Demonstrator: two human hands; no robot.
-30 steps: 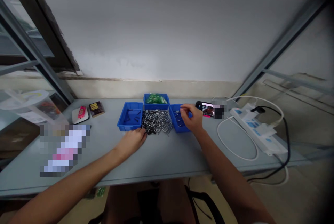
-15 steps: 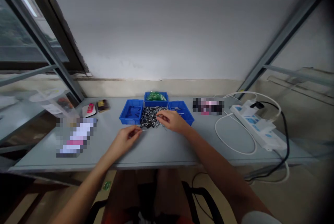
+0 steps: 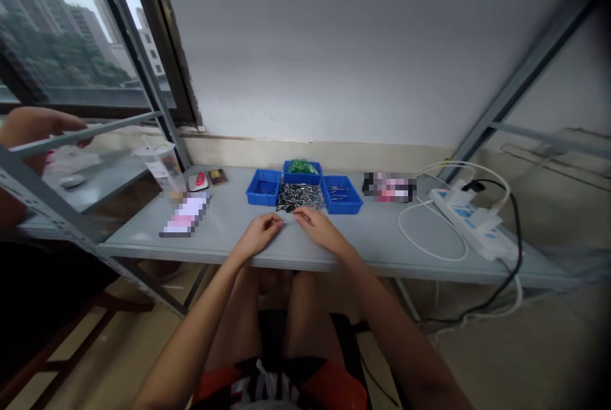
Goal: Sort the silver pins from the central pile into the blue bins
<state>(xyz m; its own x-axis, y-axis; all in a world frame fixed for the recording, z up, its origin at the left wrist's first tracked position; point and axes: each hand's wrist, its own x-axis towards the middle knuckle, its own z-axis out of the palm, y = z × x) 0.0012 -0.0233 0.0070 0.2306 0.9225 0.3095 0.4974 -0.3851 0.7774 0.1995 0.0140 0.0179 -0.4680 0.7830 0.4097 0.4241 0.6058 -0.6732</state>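
A pile of small metal pieces (image 3: 301, 195) lies on the grey table between three blue trays. Just in front of it, my left hand (image 3: 261, 233) is closed in a pinch on a thin, light piece too small to name. My right hand (image 3: 315, 225) is pinched too, at the pile's front edge, and what its fingertips grip is too small to make out. The left blue tray (image 3: 263, 200) holds dark pieces, and the right blue tray (image 3: 344, 207) holds a few thin metal pieces. Green material (image 3: 300, 166) fills the back blue tray (image 3: 302, 178).
A lidded plastic cup (image 3: 162, 168), a small dish with a red item (image 3: 199, 181) and a blurred phone-like object (image 3: 187, 214) are on the left. At right lie a white power strip (image 3: 477, 225) and cables. Another person's arm (image 3: 38, 130) shows at far left.
The view has swung left, bringing another person's arm into sight. My right hand has come back from over the pile toward my left hand, and the two are now close together.
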